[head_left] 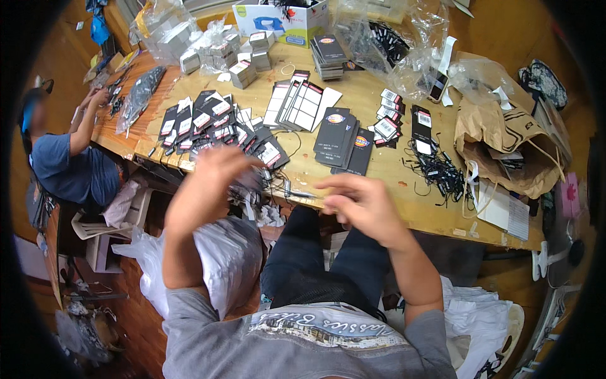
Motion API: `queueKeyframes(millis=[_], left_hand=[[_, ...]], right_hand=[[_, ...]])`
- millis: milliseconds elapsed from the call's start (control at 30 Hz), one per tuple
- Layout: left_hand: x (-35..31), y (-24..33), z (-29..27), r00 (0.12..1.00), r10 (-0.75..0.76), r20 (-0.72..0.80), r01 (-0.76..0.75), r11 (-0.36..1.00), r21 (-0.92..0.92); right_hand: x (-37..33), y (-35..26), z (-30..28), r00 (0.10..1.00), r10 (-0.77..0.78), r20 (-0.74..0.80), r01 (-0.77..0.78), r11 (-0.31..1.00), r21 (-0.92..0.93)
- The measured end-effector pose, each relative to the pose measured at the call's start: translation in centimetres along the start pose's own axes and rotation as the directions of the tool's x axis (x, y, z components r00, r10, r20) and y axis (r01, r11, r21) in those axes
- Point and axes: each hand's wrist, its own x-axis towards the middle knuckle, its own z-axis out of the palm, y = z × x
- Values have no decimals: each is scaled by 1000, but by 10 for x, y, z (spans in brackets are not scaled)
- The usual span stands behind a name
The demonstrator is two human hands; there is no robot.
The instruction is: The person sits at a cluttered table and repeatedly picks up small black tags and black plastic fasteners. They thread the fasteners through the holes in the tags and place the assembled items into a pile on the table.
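My left hand [219, 172] hovers over the table's front edge, beside a heap of black hang tags [218, 123] with white barcode stickers. Motion smears its fingers, so what it may hold is hidden. My right hand [363, 203] is at the edge too, its forefinger stretched and thumb apart from it, with nothing visible between them. Just beyond it lie overlapping black cards [338, 140] with a coloured oval emblem. Between my hands, thin black cords [281, 183] lie along the edge. White-panelled tags [300, 104] lie fanned farther back.
To the right are small barcode tags [386, 120], a tangle of black strings [435, 174] and an open brown paper bag [505, 142]. Card stacks [243, 72], plastic bags and a box [281, 22] line the back. Another person [76, 158] works at the left.
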Motion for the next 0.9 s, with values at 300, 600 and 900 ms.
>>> queueKeyframes(millis=[300, 600, 900], left_hand=[[94, -129, 16, 999, -10, 34, -9, 860, 510], [201, -94, 95, 960, -147, 238, 103, 976, 190], [195, -75, 99, 999, -37, 31, 31, 981, 193]], right_hand=[[75, 18, 24, 894, -441, -82, 275, 683, -677], [130, 8, -50, 955, -113, -273, -232, 285, -930], [137, 4, -60, 952, -51, -302, -277, 283, -918]])
